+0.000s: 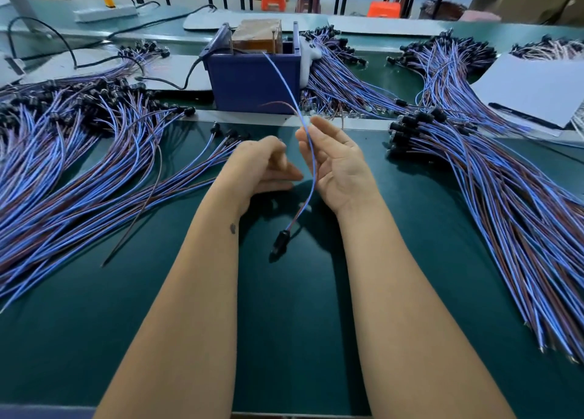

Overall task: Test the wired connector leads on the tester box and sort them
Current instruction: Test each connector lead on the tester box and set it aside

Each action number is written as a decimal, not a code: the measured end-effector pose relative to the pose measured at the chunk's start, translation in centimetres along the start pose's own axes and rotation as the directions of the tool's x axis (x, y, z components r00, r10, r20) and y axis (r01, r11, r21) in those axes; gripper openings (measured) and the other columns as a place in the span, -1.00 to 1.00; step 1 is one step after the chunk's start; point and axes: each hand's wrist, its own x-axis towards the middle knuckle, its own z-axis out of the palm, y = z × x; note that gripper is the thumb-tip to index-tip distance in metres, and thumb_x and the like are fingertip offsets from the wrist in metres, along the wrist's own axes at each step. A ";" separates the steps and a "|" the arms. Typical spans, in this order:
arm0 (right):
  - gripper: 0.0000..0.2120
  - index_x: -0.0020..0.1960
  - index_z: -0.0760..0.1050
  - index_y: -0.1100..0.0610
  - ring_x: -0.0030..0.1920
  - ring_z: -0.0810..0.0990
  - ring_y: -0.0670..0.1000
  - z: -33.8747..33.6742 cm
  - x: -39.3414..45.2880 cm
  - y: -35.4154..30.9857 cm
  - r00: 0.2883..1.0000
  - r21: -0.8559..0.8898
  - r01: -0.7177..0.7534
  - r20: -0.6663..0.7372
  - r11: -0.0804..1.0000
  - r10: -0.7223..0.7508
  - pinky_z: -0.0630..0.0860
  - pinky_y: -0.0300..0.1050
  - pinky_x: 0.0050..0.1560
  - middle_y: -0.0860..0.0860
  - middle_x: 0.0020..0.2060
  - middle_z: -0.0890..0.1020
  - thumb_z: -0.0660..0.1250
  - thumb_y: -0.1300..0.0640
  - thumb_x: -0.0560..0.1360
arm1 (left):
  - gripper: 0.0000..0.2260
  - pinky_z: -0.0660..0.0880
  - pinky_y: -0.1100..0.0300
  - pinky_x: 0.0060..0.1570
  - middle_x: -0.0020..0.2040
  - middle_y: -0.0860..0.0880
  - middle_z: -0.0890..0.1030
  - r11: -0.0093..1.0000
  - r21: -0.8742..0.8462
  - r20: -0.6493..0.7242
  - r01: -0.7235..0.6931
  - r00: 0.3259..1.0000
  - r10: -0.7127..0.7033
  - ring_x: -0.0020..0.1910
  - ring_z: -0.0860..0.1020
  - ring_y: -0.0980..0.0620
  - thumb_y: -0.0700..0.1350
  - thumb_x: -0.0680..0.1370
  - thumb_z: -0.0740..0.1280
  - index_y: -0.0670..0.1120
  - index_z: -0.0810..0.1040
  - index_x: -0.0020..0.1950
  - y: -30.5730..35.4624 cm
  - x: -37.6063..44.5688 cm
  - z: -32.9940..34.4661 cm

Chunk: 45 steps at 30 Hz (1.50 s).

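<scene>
My right hand [336,167] is raised palm up over the green mat and pinches a blue and red wired lead [313,165] near its fingertips. The lead's black connector [279,244] hangs below, just above the mat. Its upper wire end arcs up to the top of the blue tester box [252,82], which holds a brown block. My left hand [262,165] hovers just left of the right one, fingers loosely curled, with nothing visible in it.
Big fans of blue and red leads lie on the left [63,159], on the right [505,203] and behind the box [341,80]. A single dark wire [139,210] lies loose at the left. White sheets [537,86] sit at the far right, a power strip [104,14] at the back left.
</scene>
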 end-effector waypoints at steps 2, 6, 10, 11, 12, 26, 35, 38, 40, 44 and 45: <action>-0.84 0.00 0.51 0.24 -0.30 0.68 -0.03 0.1 0.0 0.4 0.999 -0.122 -0.001 0.041 0.992 0.006 0.61 -0.26 -0.18 0.09 -0.31 0.68 0.27 0.44 0.53 | -0.70 0.61 0.16 -0.23 -0.24 -0.06 0.69 0.997 -0.043 -0.142 -0.062 0.988 0.055 -0.19 0.69 0.00 -0.11 0.61 0.18 -0.12 0.60 -0.24 -0.2 0.5 -0.3; -0.83 0.03 0.52 0.26 -0.34 0.67 -0.03 0.4 -0.3 1.2 0.997 -0.371 0.013 0.079 0.928 0.017 0.63 -0.22 -0.17 0.13 -0.22 0.66 0.33 0.45 0.49 | -0.81 0.64 0.12 -0.09 -0.27 -0.07 0.63 0.978 -0.007 -0.197 -0.208 0.959 0.203 -0.28 0.63 0.03 -0.16 0.61 0.28 -0.13 0.66 -0.10 -0.6 0.6 -0.1; -0.91 -0.06 0.53 0.23 -0.36 0.64 0.01 0.7 -0.4 1.2 0.999 -0.500 0.005 0.038 0.866 0.016 0.56 -0.25 -0.33 0.14 -0.24 0.64 0.34 0.39 0.51 | -0.87 0.62 0.19 -0.22 -0.25 -0.07 0.65 0.968 -0.007 -0.264 -0.249 0.935 0.238 -0.28 0.62 0.05 -0.20 0.59 0.34 -0.11 0.66 -0.12 -0.7 0.5 0.3; -0.92 -0.09 0.53 0.21 -0.34 0.62 0.05 0.8 -0.4 1.3 0.999 -0.528 -0.003 0.029 0.849 0.021 0.54 -0.26 -0.34 0.15 -0.24 0.63 0.34 0.37 0.52 | -0.87 0.60 0.21 -0.26 -0.23 -0.07 0.66 0.970 -0.011 -0.268 -0.245 0.935 0.233 -0.26 0.62 0.03 -0.20 0.59 0.34 -0.10 0.66 -0.11 -0.7 0.5 0.3; -0.91 -0.11 0.53 0.20 -0.32 0.61 0.07 0.9 -0.3 1.4 0.999 -0.556 -0.010 0.022 0.831 0.027 0.53 -0.27 -0.35 0.14 -0.24 0.62 0.33 0.35 0.53 | -0.87 0.59 0.23 -0.28 -0.22 -0.07 0.66 0.971 -0.014 -0.265 -0.239 0.937 0.227 -0.24 0.61 0.03 -0.21 0.59 0.33 -0.09 0.66 -0.09 -0.6 0.5 0.4; -0.84 -0.15 0.57 0.10 -0.38 0.48 -0.10 0.8 0.0 2.0 0.967 -0.699 0.129 -0.068 0.703 -0.244 0.47 -0.23 -0.27 -0.02 -0.38 0.56 0.30 0.26 0.56 | -0.83 0.54 0.30 -0.35 -0.38 0.07 0.61 0.977 0.010 -0.440 -0.212 0.877 0.195 -0.41 0.58 0.14 -0.16 0.62 0.28 -0.05 0.65 -0.08 -0.8 0.9 -0.5; -0.82 -0.21 0.57 0.08 -0.44 0.46 -0.14 0.8 0.0 2.0 0.970 -0.715 0.107 -0.077 0.691 -0.230 0.45 -0.30 -0.35 -0.05 -0.43 0.54 0.31 0.25 0.54 | -0.86 0.37 0.42 -0.43 -0.48 0.16 0.50 0.968 0.138 -0.467 -0.211 0.848 0.252 -0.51 0.41 0.24 -0.13 0.57 0.32 -0.03 0.69 -0.03 -0.9 1.0 -0.4; -0.81 -0.23 0.57 0.10 -0.43 0.45 -0.12 0.9 -0.1 2.0 0.973 -0.718 0.112 -0.063 0.687 -0.224 0.45 -0.27 -0.34 -0.04 -0.44 0.54 0.30 0.27 0.52 | -0.84 0.36 0.35 -0.37 -0.55 0.21 0.47 0.954 0.197 -0.451 -0.225 0.843 0.291 -0.54 0.37 0.26 -0.13 0.57 0.32 -0.07 0.70 0.02 -0.9 1.0 -0.2; -0.81 -0.24 0.58 0.11 -0.41 0.46 -0.09 1.0 -0.2 2.0 0.973 -0.721 0.117 -0.054 0.683 -0.223 0.45 -0.25 -0.33 -0.02 -0.43 0.54 0.30 0.28 0.50 | -0.83 0.35 0.27 -0.33 -0.57 0.22 0.44 0.943 0.226 -0.439 -0.243 0.839 0.321 -0.54 0.36 0.26 -0.14 0.57 0.31 -0.09 0.70 0.03 -0.8 0.9 0.0; -0.82 -0.26 0.59 0.12 -0.38 0.46 -0.06 1.0 -0.1 2.1 0.975 -0.737 0.107 -0.055 0.668 -0.217 0.46 -0.20 -0.31 -0.01 -0.44 0.54 0.31 0.28 0.48 | -0.83 0.31 0.25 -0.37 -0.57 0.19 0.40 0.934 0.250 -0.448 -0.254 0.825 0.345 -0.52 0.29 0.19 -0.14 0.57 0.28 -0.04 0.67 -0.04 -0.9 0.9 0.0; -0.82 -0.27 0.58 0.12 -0.38 0.46 -0.06 1.0 -0.1 2.1 0.975 -0.739 0.105 -0.055 0.666 -0.215 0.46 -0.18 -0.30 -0.01 -0.45 0.53 0.31 0.28 0.48 | -0.83 0.29 0.26 -0.40 -0.57 0.18 0.40 0.935 0.253 -0.456 -0.248 0.822 0.342 -0.52 0.27 0.17 -0.14 0.56 0.27 -0.03 0.67 -0.05 -0.9 0.8 0.0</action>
